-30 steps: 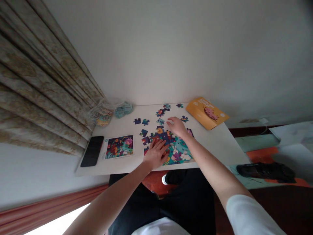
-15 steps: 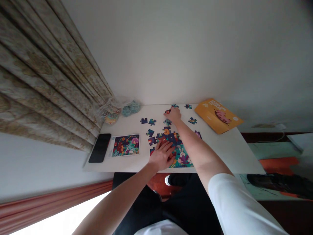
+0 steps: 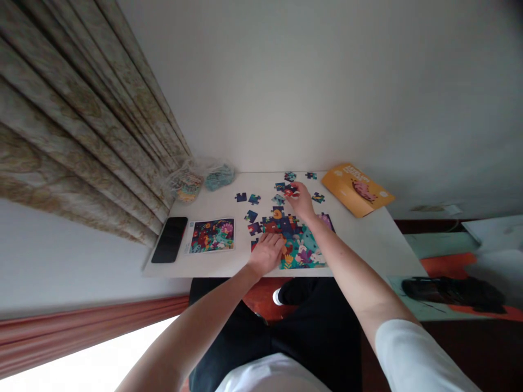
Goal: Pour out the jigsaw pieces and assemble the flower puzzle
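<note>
My right hand (image 3: 301,201) pinches a puzzle piece with red on it (image 3: 291,193) above the far part of the table. Close to that piece lie other loose pieces, among them a pale blue-green one (image 3: 278,200). The partly joined jigsaw puzzle (image 3: 303,247), with rabbits and plants on it, lies at the table's near edge. On its left side rests my left hand (image 3: 267,253), fingers laid over the puzzle and holding nothing; it hides part of the picture. A printed picture sheet (image 3: 213,236) with a similar scene lies left of it.
Several loose pieces (image 3: 251,216) are scattered left of and beyond the puzzle. A black phone (image 3: 169,240) lies at the table's left edge. Two clear bags with pieces (image 3: 219,177) stand at the back left, and a yellow package (image 3: 358,189) lies at the back right.
My right hand has drawn back slightly and to the right, with the red piece now showing in its fingers. The left hand's spread fingers have come closer together on the puzzle.
</note>
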Demonstrator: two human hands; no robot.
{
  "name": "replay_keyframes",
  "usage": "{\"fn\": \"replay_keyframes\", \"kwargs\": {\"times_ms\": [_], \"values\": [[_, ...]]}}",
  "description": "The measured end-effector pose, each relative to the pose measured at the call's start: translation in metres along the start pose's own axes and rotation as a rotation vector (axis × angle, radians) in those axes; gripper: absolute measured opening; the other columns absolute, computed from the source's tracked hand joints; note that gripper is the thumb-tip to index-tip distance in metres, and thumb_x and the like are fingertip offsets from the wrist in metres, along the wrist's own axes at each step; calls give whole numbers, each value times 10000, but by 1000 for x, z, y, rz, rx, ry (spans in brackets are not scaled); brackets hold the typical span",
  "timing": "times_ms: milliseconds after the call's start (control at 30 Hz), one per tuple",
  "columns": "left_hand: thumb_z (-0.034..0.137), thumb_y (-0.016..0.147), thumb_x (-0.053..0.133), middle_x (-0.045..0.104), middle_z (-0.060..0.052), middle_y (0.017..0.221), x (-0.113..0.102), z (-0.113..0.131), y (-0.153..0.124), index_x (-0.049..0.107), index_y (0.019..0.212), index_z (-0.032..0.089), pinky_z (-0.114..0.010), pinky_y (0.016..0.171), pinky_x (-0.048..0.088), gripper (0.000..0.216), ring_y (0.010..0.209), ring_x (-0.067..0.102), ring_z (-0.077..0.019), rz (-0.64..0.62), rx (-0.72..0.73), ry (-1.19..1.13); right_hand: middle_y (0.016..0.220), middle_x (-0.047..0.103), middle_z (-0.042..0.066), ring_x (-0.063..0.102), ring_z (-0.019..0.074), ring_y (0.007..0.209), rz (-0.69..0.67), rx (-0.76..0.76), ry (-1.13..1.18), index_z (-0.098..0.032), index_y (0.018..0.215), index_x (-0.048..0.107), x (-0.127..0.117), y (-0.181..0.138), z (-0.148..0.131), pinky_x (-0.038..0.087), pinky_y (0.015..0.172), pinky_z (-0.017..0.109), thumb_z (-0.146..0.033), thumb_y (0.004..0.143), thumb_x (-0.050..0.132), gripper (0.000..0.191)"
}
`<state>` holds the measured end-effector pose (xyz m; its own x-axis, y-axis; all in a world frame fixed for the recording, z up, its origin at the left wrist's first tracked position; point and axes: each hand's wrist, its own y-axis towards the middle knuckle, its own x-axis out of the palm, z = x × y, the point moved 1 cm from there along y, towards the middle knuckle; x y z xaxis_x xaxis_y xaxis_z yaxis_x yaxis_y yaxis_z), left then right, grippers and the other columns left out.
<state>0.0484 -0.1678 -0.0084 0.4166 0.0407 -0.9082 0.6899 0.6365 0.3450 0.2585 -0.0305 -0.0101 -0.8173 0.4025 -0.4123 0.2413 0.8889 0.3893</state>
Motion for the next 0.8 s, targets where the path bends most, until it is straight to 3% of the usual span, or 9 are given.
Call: {"fn": "replay_keyframes", "kwargs": {"times_ms": [133,267,500,667,800], "values": [[95,928,564,687,-93,1004,-3,0,0,648,974,194,-422,934,517,138,999,646,-270,27,0,24,1299,631,119,650,260,1135,43,-72,141,-244,1299,588,-12,-49,-30,604,953,432,-399,877,732,471],[107,937,560,678,-88,964,-4,-2,0,650,977,195,-412,906,507,132,970,639,-273,92,-28,19,1299,644,103,660,243,1139,84,-27,180,-264,1280,570,-24,-92,-55,600,990,426,-415,891,723,445],[142,970,521,668,-81,910,-3,-6,-5,628,917,198,-383,857,504,133,907,639,-253,224,-103,-65,1298,658,105,716,225,1059,87,43,343,-265,1253,551,-40,-131,-73,609,975,406,-391,863,748,455],[228,1015,521,700,-111,1026,-5,-7,-9,627,1157,180,-406,898,533,184,981,666,-259,339,-116,-174,1326,639,104,726,229,1063,65,109,444,-278,1273,544,-44,-146,-71,614,971,419,-372,808,797,538],[293,1034,530,696,-148,1218,-5,-4,-10,553,1404,189,-437,972,540,385,1133,668,-280,301,-52,-185,1221,683,95,723,233,1012,-6,134,369,-264,1232,589,-41,-158,-65,617,949,429,-392,763,836,545]]}}
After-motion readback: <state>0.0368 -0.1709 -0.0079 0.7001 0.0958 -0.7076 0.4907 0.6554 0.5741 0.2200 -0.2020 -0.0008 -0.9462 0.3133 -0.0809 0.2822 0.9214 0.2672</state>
